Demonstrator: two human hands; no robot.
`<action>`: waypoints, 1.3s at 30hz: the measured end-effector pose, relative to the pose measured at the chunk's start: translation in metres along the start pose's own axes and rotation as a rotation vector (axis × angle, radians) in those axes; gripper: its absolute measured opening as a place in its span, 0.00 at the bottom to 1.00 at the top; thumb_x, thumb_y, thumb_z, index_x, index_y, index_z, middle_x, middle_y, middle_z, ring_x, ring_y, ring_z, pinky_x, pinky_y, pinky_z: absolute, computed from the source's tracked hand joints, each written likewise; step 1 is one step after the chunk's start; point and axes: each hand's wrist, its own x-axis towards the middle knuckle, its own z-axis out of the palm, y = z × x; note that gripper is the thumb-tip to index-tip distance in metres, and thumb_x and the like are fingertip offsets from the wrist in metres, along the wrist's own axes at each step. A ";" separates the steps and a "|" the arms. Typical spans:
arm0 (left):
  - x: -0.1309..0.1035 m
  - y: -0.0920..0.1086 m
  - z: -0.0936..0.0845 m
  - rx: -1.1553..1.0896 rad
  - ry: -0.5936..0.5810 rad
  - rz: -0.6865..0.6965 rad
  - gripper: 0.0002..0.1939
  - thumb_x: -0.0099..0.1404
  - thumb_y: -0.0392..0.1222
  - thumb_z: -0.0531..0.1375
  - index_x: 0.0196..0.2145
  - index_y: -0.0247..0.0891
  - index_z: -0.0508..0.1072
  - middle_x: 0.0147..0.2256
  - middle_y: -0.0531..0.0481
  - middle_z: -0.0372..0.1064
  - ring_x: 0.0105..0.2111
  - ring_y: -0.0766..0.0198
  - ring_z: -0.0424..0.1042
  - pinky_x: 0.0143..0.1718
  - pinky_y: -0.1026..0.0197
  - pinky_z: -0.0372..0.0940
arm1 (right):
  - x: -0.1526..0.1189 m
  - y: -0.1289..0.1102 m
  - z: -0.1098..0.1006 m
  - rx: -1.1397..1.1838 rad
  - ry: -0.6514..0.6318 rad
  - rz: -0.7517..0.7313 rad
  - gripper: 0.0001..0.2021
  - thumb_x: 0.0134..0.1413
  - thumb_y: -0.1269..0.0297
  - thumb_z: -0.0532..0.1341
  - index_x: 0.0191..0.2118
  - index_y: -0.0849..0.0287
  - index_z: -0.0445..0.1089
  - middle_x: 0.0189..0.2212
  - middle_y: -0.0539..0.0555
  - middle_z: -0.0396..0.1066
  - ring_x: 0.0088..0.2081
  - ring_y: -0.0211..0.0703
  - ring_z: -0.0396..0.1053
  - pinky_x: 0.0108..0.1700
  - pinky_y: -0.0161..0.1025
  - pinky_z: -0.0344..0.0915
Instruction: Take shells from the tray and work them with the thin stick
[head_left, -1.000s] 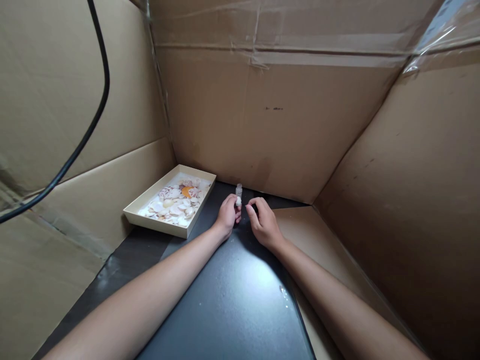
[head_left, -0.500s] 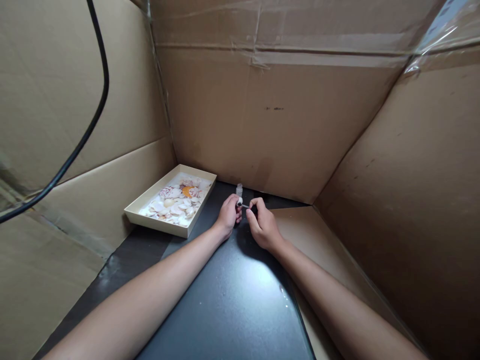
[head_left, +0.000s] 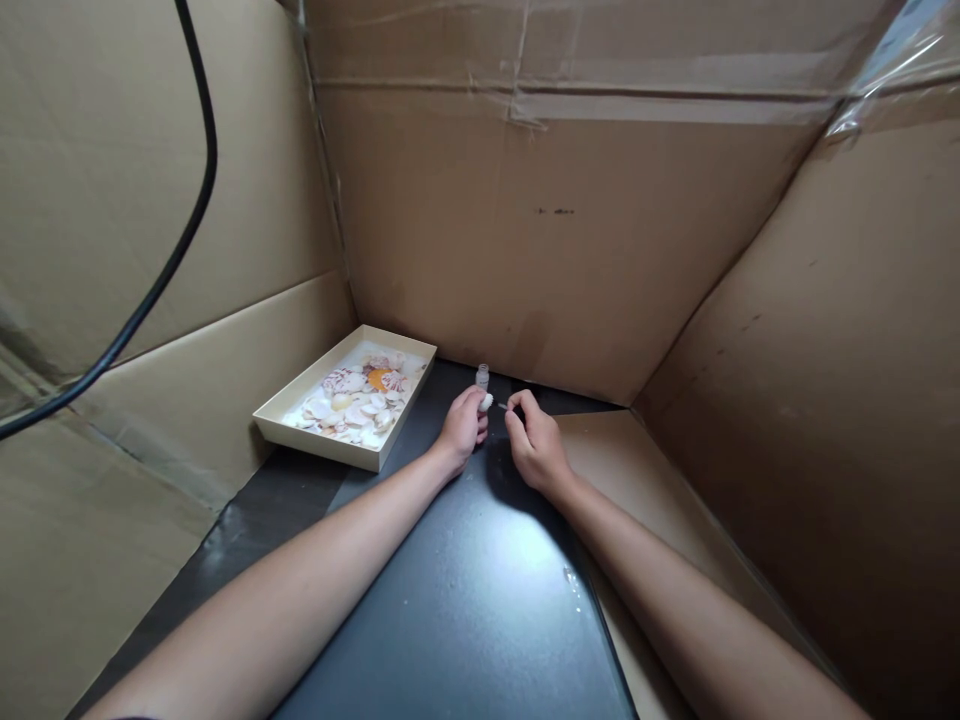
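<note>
- Sm. white piece [head_left: 486, 402]: pinched in L hand [head_left: 461, 430] grip, over bench [head_left: 450, 600].
- Thin tool [head_left: 502, 405]: R hand [head_left: 538, 442] grip pinching; contact w/ piece unclear.
- Step, we judge: tool work on piece; next calls for steady L, light R.
- Bottle [head_left: 482, 376]: just behind; tray [head_left: 322, 453] w/ shells [head_left: 346, 404]: left.

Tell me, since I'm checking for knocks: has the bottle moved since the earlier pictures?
No, not visibly. The bottle keeps its place relative to the tray and back wall; everything shifts slightly together, as the camera moved.
</note>
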 end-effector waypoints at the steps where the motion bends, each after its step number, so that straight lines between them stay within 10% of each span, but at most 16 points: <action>1: 0.000 0.000 0.000 0.000 -0.005 -0.004 0.10 0.58 0.43 0.53 0.24 0.39 0.55 0.18 0.61 0.45 0.13 0.76 0.45 0.12 0.72 0.41 | 0.000 -0.001 0.000 0.021 0.030 -0.023 0.06 0.60 0.62 0.49 0.36 0.56 0.59 0.25 0.46 0.61 0.25 0.37 0.58 0.31 0.34 0.53; 39: 0.001 -0.002 -0.001 -0.016 -0.019 -0.007 0.11 0.58 0.43 0.53 0.24 0.39 0.54 0.18 0.60 0.48 0.13 0.76 0.47 0.13 0.71 0.41 | -0.002 -0.008 0.000 -0.026 -0.052 -0.121 0.06 0.55 0.66 0.49 0.30 0.56 0.61 0.28 0.50 0.66 0.30 0.39 0.62 0.34 0.34 0.55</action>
